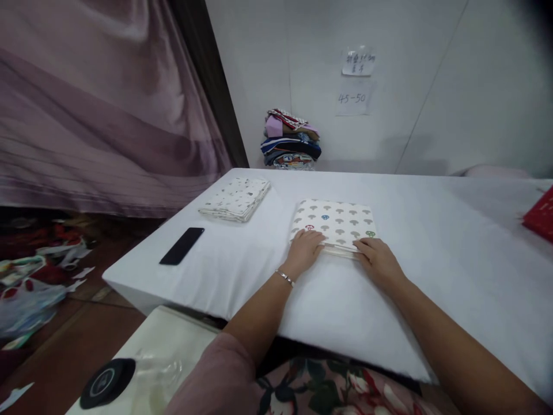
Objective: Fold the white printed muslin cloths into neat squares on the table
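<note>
A pale wall with two handwritten paper notes [358,61] backs a worktop [432,242] draped in white cloth, and a mauve curtain [103,104] hangs to the left. Against the wall, at the far edge of the worktop, sits a stack of folded clothes [290,141] in mixed colours. Near the middle of the worktop lies a folded cloth [334,222] printed with grey mushroom shapes and a few coloured ones. Both hands rest on its near edge: the left hand [306,249], with a thin bracelet [286,278] at the wrist, lies on the near left corner with fingers curled loosely over the fabric, and the right hand [377,260] lies on the near right corner, fingers bent down onto the edge. Neither hand lifts the cloth; they press or pinch its border, and I cannot tell which. Further left lies a second folded cloth [236,199], white with small dark specks, well apart from the hands. A black phone [182,246] lies near the left edge of the worktop. A red object [541,216] shows at the far right.
</note>
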Demonstrator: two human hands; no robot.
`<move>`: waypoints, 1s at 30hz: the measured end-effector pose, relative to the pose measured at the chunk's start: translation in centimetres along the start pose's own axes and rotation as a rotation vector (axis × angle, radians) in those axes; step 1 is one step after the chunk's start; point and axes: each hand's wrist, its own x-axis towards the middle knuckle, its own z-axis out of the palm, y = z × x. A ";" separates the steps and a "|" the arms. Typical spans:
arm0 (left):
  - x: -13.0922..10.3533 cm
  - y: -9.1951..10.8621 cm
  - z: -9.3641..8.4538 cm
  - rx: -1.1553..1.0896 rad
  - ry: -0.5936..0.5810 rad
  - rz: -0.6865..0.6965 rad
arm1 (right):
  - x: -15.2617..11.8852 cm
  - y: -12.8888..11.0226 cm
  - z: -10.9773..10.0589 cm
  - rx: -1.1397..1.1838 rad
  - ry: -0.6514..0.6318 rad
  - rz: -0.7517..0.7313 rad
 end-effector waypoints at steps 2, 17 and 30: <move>-0.9 -1.6 -0.8 0.021 0.026 -0.085 | -0.1 0.1 0.0 0.030 0.003 0.000; -3.7 -4.3 -1.1 -0.400 0.243 -0.624 | -0.4 -0.3 -0.3 0.136 0.004 0.084; -1.5 -3.0 -1.4 -0.153 0.251 -0.680 | -0.7 0.4 0.8 0.057 0.049 0.009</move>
